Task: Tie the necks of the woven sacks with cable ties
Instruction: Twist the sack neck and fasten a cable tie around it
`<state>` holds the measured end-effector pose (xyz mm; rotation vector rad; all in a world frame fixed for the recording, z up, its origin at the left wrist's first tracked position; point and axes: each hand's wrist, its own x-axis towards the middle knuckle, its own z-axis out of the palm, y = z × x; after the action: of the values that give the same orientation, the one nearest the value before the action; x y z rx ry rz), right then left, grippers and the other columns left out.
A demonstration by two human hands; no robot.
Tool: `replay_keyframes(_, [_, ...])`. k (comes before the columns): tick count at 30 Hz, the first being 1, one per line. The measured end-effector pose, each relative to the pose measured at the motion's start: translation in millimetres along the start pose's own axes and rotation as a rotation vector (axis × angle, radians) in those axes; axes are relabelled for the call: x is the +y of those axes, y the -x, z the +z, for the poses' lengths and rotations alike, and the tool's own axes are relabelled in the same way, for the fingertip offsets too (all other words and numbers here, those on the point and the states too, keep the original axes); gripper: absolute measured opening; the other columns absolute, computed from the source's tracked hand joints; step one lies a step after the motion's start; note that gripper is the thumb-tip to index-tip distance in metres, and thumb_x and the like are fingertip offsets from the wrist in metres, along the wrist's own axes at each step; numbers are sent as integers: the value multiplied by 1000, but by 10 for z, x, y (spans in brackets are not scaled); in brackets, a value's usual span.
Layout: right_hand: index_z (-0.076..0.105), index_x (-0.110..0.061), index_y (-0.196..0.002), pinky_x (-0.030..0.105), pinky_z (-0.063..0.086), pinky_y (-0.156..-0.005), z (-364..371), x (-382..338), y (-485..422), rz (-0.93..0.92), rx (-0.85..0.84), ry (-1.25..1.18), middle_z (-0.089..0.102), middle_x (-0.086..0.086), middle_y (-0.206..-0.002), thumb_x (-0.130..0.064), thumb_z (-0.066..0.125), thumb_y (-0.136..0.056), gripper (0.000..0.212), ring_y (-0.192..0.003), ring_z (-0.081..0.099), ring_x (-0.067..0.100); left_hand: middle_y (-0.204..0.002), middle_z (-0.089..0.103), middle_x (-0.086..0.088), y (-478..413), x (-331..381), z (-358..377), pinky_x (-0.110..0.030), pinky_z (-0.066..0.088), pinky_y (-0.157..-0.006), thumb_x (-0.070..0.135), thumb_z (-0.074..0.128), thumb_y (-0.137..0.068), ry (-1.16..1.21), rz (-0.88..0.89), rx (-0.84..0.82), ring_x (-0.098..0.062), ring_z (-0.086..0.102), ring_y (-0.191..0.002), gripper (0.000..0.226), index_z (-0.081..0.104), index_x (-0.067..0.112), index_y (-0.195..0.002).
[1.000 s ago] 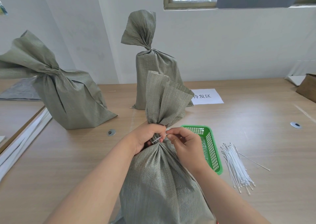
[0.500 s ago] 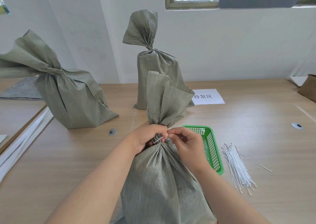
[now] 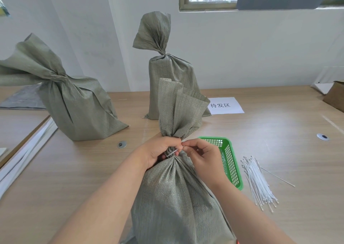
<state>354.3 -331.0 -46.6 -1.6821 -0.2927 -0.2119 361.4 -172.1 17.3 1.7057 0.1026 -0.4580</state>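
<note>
A grey-green woven sack (image 3: 176, 197) stands upright right in front of me, its neck gathered. My left hand (image 3: 160, 151) grips the bunched neck from the left. My right hand (image 3: 202, 155) pinches the end of a white cable tie (image 3: 172, 152) that wraps the neck. Two more sacks stand behind: one (image 3: 167, 87) at the back centre with a cinched neck, one (image 3: 74, 111) on the left, leaning, its top twisted. A bundle of loose white cable ties (image 3: 258, 182) lies on the table to the right.
A green plastic basket (image 3: 230, 160) sits just right of the near sack. A white paper label (image 3: 225, 105) lies behind it. Metal grommets (image 3: 122, 144) (image 3: 323, 137) sit in the wooden table. A cardboard box (image 3: 335, 96) is at the far right edge.
My hands stay at the sack's neck; the right fingers have shifted slightly on the tie. The view has drifted a little.
</note>
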Motion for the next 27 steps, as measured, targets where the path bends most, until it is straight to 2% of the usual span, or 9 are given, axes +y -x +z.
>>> replay_keyframes(5, [78,-19,-88,46,50,-64,-8,-7,11,-4,-7,2,74,-3,-75,-6,74,-87,14,-65,58,31,-52,56,0,10,5,1,-18,30,-44,15,63,-58,-21,-1,4,-6,48,-44,13,61,20,-47])
replay_keyframes(9, [78,-19,-88,37,51,-65,-22,-24,5,11,-25,-3,74,-5,-76,-5,74,-86,14,-64,58,17,-54,57,-2,0,-14,-4,-20,31,-47,14,64,-59,9,3,3,-8,50,-47,11,63,20,-49])
replay_keyframes(12, [78,-18,-89,36,53,-68,-35,-34,3,21,-36,-17,75,-5,-78,-4,74,-86,14,-67,61,15,-53,57,-2,9,-2,-1,-16,34,-43,12,63,-59,12,8,-12,-8,51,-45,13,63,19,-48])
replay_keyframes(15, [77,-17,-88,42,53,-69,-38,-41,7,15,-34,-34,75,-3,-78,-3,73,-86,15,-67,62,22,-52,57,-2,9,13,3,-15,33,-42,12,63,-58,7,2,-18,-7,51,-43,13,62,19,-48])
replay_keyframes(18, [78,-20,-87,46,51,-66,-36,-49,15,24,-26,-55,74,-4,-75,-3,73,-86,17,-64,57,19,-51,56,-2,1,14,21,-14,33,-40,11,63,-58,11,3,-14,-6,50,-41,12,62,18,-48])
replay_keyframes(22, [78,-18,-86,38,50,-64,-33,-74,13,26,-37,-62,74,-6,-74,-2,74,-85,17,-64,58,12,-52,57,-1,-19,-6,10,-15,33,-40,13,64,-58,19,-7,-11,-7,50,-42,12,63,19,-48])
replay_keyframes(24, [78,-15,-87,39,50,-65,-43,-72,3,31,-41,-56,74,-5,-74,-1,74,-85,15,-63,57,17,-53,57,-1,-35,-22,-1,-16,31,-41,16,65,-58,2,-8,-11,-7,49,-42,11,64,19,-48])
replay_keyframes(27, [79,-13,-89,50,52,-68,-69,-50,-15,13,-52,-42,76,1,-78,-3,75,-84,11,-67,62,35,-54,57,0,-52,-42,-15,-19,27,-43,19,67,-58,-17,1,-7,-6,49,-43,11,63,20,-48])
